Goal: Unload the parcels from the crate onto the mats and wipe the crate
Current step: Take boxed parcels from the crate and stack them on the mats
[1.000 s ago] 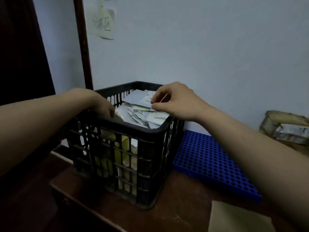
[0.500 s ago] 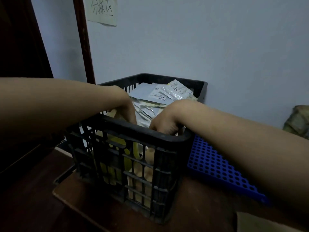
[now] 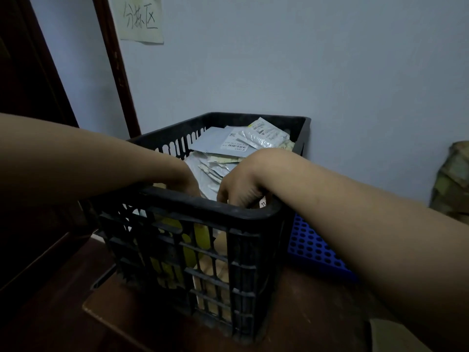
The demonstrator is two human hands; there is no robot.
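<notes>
A black slatted crate [image 3: 228,209] stands on a dark wooden table [image 3: 304,313], filled with grey and silver mailer parcels [image 3: 220,141] stacked flat. Yellow and tan parcels show through its front slats. Both hands reach down inside the crate at its near side. My left hand [image 3: 184,180] dips behind the near rim, which hides its fingers. My right hand [image 3: 241,184] is beside it, knuckles up, its fingers bent down among the parcels with their tips hidden by the rim. A blue perforated mat [image 3: 312,247] lies on the table just right of the crate.
A tan flat sheet [image 3: 396,336] lies at the table's near right corner. A greenish wrapped bundle [image 3: 454,179] sits at the far right by the wall. A paper sign [image 3: 140,19] hangs beside a dark door frame [image 3: 116,67] at the left.
Both hands have gone from the top of the parcels down into the near side of the crate. The view has moved closer to the crate.
</notes>
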